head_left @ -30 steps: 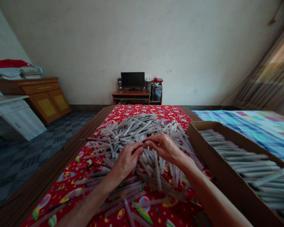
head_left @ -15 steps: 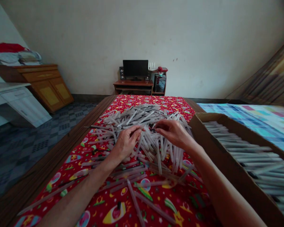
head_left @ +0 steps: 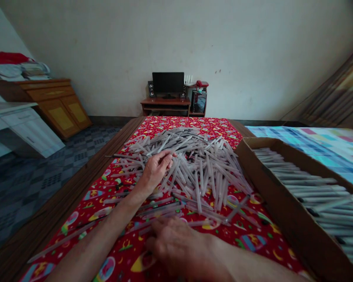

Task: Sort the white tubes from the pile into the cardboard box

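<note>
The left hand (head_left: 158,168) reaches forward from the low left side, with its arm long and slanted to the right. It is over the near left part of the pile (head_left: 191,172) of tubes. Its fingers are curled and the thumb is close to the first finger, so there is hardly any gap. I cannot tell if there is a small thing in that pinch.

The right hand (head_left: 176,244) is low and close to the body. Its arm comes from the low right and lies almost sideways, so the hand points left. The back of the hand is up and the fingers bend down to the red cloth (head_left: 253,243), near some loose tubes. It is blurry, so I cannot tell how wide the fingers are or if they hold something.

The tubes lie flat on the cloth in a messy heap, and they point many ways. At the near edge, one tube (head_left: 198,188) points almost straight at the person. Off to the left, a long tube (head_left: 59,241) slants, with its near end to the left. In the box (head_left: 270,199) on the right, more tubes (head_left: 320,190) lie side by side, running left to right. A few have black ends on the left.
</note>
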Motion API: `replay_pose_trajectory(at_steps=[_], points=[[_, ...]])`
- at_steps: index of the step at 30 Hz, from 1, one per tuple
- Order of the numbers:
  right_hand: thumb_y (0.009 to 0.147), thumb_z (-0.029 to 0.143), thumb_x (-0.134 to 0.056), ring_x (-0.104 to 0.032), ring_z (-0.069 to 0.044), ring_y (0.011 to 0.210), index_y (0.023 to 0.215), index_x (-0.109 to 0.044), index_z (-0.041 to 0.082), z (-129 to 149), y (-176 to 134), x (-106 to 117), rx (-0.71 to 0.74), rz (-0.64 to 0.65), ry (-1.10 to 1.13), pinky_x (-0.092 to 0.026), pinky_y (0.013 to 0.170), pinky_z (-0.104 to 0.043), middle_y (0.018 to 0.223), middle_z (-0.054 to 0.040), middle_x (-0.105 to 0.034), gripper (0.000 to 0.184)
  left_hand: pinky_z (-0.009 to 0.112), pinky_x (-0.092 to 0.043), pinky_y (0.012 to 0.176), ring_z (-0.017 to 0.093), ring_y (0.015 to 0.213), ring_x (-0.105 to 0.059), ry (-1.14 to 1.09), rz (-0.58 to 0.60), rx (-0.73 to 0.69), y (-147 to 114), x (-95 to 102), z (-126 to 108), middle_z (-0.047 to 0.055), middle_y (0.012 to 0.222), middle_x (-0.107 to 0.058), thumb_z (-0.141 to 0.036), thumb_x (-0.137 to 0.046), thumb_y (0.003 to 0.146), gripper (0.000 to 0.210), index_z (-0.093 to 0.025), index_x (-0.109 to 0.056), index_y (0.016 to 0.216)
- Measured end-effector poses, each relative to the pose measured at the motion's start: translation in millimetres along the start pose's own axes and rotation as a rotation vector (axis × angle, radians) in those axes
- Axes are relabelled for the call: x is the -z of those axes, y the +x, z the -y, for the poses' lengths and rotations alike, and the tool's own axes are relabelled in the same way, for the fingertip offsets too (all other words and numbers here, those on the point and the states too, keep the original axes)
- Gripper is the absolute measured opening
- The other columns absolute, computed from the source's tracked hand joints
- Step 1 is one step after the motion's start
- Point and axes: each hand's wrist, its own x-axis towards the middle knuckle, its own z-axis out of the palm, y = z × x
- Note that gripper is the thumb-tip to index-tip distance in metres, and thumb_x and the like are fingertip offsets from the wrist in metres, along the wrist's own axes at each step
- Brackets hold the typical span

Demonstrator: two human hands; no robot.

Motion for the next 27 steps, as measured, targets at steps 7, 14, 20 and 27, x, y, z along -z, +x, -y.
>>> replay_pose_trajectory(at_steps=[7, 14, 20, 27], points=[[0.083, 0.027, -0.049, -0.052, -0.018, 0.065, 0.081, -0.054, 0.014, 7, 5, -27, 0.062, -0.092, -0.222, -0.036, 0.046, -0.026, 0.076, -0.0057, -0.058, 0.014, 0.018, -0.028, 0.043, 0.007, 0.047, -0.037, 0.009, 0.034, 0.002, -1, -1.7, -2, -0.003, 0.056, -0.044, -0.040, -0.048, 0.083, 0.034, -0.013, -0.063, 0.097], [0.084, 0.014, -0.049, -0.046, -0.007, 0.056, 0.086, -0.053, 0.014, -59, -18, 51, -0.341, -0.463, 0.141, -0.033, 0.052, -0.018, 0.068, 0.0020, -0.056, 0.005, 0.019, -0.039, 0.050, 0.009, 0.053, -0.047, 0.189, 0.083, -0.053, -2, -1.2, -1, -0.002, 0.059, -0.052, -0.040, -0.045, 0.085, 0.037, -0.013, -0.063, 0.101], [0.081, 0.018, -0.056, -0.049, -0.008, 0.061, 0.083, -0.056, 0.015, -94, -43, 82, -0.486, -0.652, 0.022, -0.034, 0.057, -0.018, 0.069, 0.0009, -0.058, 0.004, 0.023, -0.048, 0.063, 0.015, 0.064, -0.062, 0.426, 0.134, -0.194, -9, -11.4, -4, 0.003, 0.073, -0.069, -0.034, -0.046, 0.086, 0.031, -0.015, -0.068, 0.097], [0.085, 0.015, -0.049, -0.052, -0.010, 0.066, 0.083, -0.055, 0.014, -84, -45, 82, -0.410, -0.514, -0.096, -0.033, 0.060, -0.020, 0.075, -0.0023, -0.058, 0.007, 0.024, -0.052, 0.070, 0.016, 0.071, -0.067, 0.513, 0.100, -0.330, -16, -19.0, -8, 0.006, 0.083, -0.073, -0.026, -0.051, 0.084, 0.025, -0.014, -0.069, 0.096]])
